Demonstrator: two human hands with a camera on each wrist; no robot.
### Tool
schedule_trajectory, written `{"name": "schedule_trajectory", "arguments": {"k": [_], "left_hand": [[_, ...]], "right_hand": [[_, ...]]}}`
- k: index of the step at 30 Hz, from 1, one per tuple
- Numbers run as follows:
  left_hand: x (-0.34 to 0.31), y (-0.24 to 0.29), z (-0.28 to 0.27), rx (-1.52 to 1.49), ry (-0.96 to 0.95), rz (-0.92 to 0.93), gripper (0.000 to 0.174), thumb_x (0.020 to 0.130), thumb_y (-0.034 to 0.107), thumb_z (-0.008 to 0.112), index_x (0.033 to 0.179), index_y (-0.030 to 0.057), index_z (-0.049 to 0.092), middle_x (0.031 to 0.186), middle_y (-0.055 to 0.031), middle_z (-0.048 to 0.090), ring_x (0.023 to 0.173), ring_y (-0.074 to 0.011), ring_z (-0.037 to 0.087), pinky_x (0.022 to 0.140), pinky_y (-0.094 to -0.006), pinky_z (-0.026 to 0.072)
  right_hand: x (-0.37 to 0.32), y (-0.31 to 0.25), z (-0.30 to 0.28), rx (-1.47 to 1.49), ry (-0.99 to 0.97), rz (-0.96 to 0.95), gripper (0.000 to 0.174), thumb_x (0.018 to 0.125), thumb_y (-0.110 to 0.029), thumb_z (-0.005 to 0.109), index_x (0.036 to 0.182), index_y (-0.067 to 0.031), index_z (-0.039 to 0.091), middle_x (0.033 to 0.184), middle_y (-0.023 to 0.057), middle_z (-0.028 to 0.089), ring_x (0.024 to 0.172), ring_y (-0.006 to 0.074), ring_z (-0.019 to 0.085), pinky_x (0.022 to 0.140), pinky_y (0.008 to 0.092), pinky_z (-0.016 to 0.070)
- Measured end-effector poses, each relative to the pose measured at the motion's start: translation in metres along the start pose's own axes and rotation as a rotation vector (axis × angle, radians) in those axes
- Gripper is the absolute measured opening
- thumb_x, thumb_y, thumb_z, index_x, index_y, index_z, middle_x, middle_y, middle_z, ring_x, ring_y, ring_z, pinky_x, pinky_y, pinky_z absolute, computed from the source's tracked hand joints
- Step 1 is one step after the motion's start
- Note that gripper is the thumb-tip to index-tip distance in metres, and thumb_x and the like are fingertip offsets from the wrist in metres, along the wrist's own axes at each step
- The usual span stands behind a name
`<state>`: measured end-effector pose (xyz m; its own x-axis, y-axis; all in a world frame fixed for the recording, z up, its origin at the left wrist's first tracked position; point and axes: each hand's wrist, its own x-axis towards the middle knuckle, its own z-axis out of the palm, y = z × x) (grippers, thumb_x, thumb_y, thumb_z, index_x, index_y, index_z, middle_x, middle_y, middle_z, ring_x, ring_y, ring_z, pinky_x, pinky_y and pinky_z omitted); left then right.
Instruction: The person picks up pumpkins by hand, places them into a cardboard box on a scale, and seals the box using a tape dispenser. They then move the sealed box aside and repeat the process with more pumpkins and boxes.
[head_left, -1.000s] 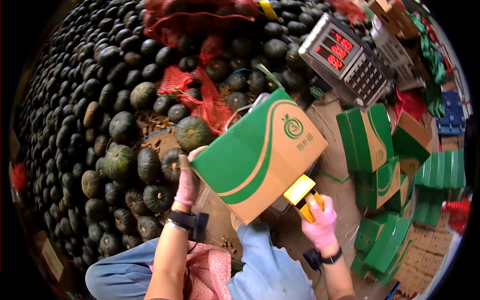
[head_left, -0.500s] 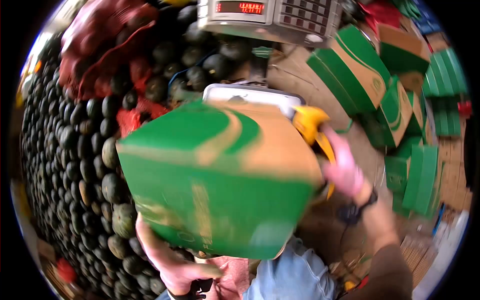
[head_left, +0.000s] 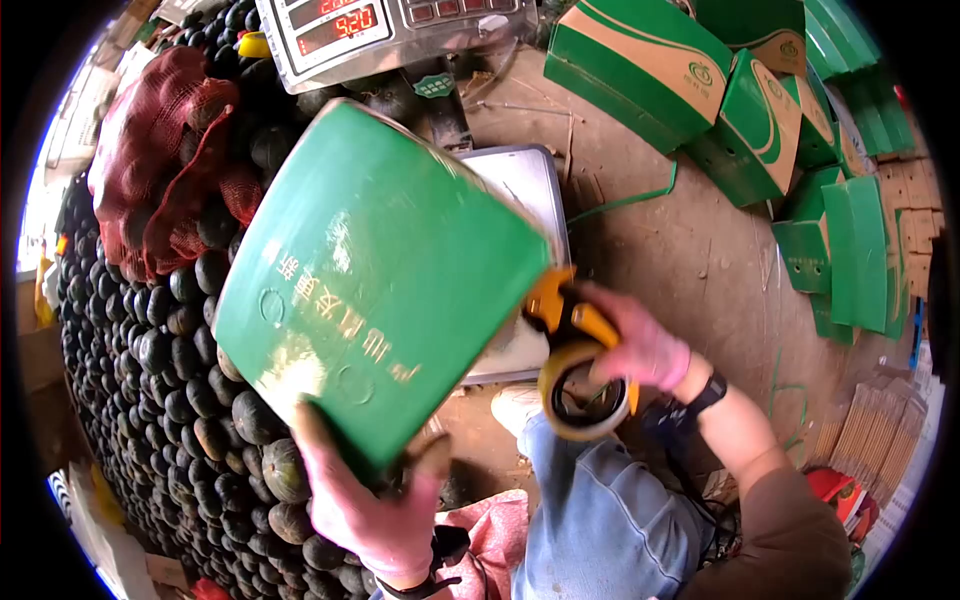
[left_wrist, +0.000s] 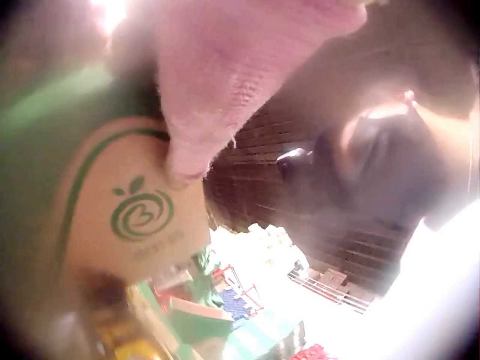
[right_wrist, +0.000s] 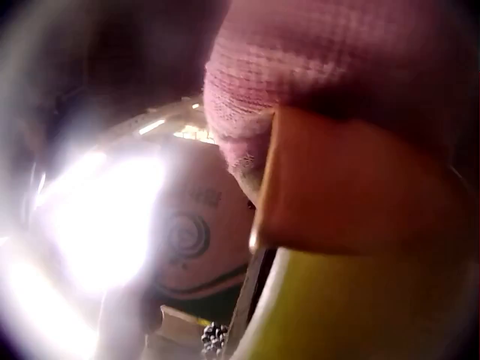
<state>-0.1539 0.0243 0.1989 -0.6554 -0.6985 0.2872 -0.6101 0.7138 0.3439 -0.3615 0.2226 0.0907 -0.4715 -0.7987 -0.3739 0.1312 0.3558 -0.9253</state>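
Observation:
A closed green cardboard box [head_left: 400, 270] is held tilted in front of the person, its printed green side facing up in the head view. The left hand [head_left: 370, 515], in a pink glove, grips the box at its lower corner. Its tan panel [left_wrist: 139, 247] with a fruit logo shows in the left wrist view. In the right hand [head_left: 640, 345], also gloved in pink, is a yellow tape dispenser [head_left: 548, 298] with a roll of tape. The dispenser's front end is right at the box's right corner.
Behind the box lies the scale's platform [head_left: 530, 190], with its lit display unit [head_left: 440, 20] above. Dark green squashes [head_left: 180, 370] are heaped at left beside a red mesh sack [head_left: 150, 160]. Several green boxes [head_left: 640, 70] stand at right, near flattened cardboard [head_left: 880, 430].
The box has been turned from its tan logo side to a green side. The tape dispenser has moved from the box's bottom edge to its right corner. The head view has shifted.

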Motion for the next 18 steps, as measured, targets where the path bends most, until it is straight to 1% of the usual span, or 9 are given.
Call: {"name": "schedule_trajectory", "arguments": {"k": [4,5,8,10,11,12,13,14,18], "left_hand": [[0.024,-0.056,-0.031,0.213,-0.08,0.485,0.105,0.068,0.092,0.06,0.134,0.0108,0.067,0.143,-0.0293,0.044,0.133,-0.0465,0.045,0.102,-0.0595,0.0448],[0.045,-0.054,-0.035,0.386,-0.081,0.558,0.11,0.07,0.095,0.053,0.138,0.0101,0.063,0.149,-0.0308,0.039,0.137,-0.0499,0.041,0.105,-0.0611,0.0433],[0.069,-0.068,-0.006,0.124,-0.155,0.519,0.107,0.076,0.089,0.057,0.146,0.0074,0.054,0.159,-0.0305,0.033,0.144,-0.0505,0.036,0.113,-0.0583,0.0374],[0.066,-0.049,-0.001,0.131,-0.123,0.442,0.104,0.077,0.083,0.064,0.147,0.0069,0.054,0.159,-0.0304,0.034,0.145,-0.0507,0.036,0.115,-0.057,0.0349],[0.059,-0.042,0.002,0.146,-0.108,0.396,0.104,0.076,0.081,0.066,0.148,0.0074,0.053,0.16,-0.0305,0.033,0.145,-0.0513,0.034,0.115,-0.0577,0.0343],[0.054,-0.035,0.003,0.184,-0.103,0.375,0.105,0.075,0.081,0.068,0.149,0.0081,0.052,0.16,-0.0306,0.032,0.147,-0.0513,0.031,0.117,-0.0585,0.0319],[0.049,-0.019,0.006,0.17,-0.082,0.298,0.106,0.075,0.077,0.071,0.153,0.0097,0.047,0.161,-0.0303,0.031,0.148,-0.0511,0.029,0.117,-0.0592,0.0301],[0.044,-0.004,0.012,0.1,-0.032,0.219,0.107,0.076,0.074,0.074,0.155,0.0084,0.043,0.161,-0.0306,0.031,0.148,-0.0511,0.028,0.118,-0.059,0.0287],[0.017,0.045,0.03,-0.174,0.03,0.072,0.122,0.078,0.067,0.078,0.16,-0.0018,0.019,0.164,-0.0299,0.023,0.153,-0.0476,0.018,0.123,-0.0591,0.0174]], "right_hand": [[0.065,-0.021,-0.039,-0.25,-0.092,-0.21,0.077,0.068,0.003,0.067,0.144,-0.0024,0.053,0.101,0.0076,0.07,0.082,0.0171,0.065,0.074,0.0314,0.0558],[0.087,-0.039,-0.049,-0.35,-0.172,-0.004,0.087,0.068,-0.005,0.072,0.15,0.0025,0.044,0.142,0.0211,0.054,0.125,0.0335,0.056,0.106,0.0374,0.0478],[0.136,-0.049,-0.051,-0.166,-0.29,-0.251,0.085,0.067,-0.002,0.07,0.148,0.0027,0.045,0.132,0.0185,0.061,0.113,0.028,0.062,0.097,0.0356,0.0521],[0.127,-0.061,-0.046,-0.239,-0.296,-0.035,0.083,0.066,0.0,0.066,0.147,0.0036,0.046,0.119,0.0149,0.068,0.1,0.0219,0.064,0.088,0.0344,0.0543],[0.112,-0.016,-0.048,0.261,-0.342,0.097,0.083,0.065,-0.002,0.067,0.146,0.004,0.047,0.11,0.0128,0.07,0.091,0.0194,0.065,0.083,0.0344,0.0551],[0.072,-0.034,-0.035,-0.237,-0.376,-0.142,0.087,0.065,-0.008,0.071,0.147,0.0036,0.046,0.118,0.0129,0.069,0.102,0.0184,0.064,0.092,0.0347,0.0535],[0.047,-0.001,-0.036,-0.149,-0.454,-0.255,0.082,0.075,-0.007,0.07,0.153,-0.0038,0.043,0.132,0.0136,0.065,0.121,0.0258,0.062,0.107,0.0333,0.0472],[0.014,-0.012,-0.022,-0.121,-0.325,-0.07,0.085,0.072,-0.004,0.073,0.152,-0.0034,0.044,0.132,0.0129,0.065,0.122,0.0257,0.062,0.108,0.0342,0.0459],[0.011,-0.014,-0.013,-0.013,-0.069,-0.069,0.084,0.066,0.004,0.068,0.148,-0.0017,0.048,0.123,0.0112,0.066,0.114,0.0165,0.061,0.101,0.0318,0.0487]]}}
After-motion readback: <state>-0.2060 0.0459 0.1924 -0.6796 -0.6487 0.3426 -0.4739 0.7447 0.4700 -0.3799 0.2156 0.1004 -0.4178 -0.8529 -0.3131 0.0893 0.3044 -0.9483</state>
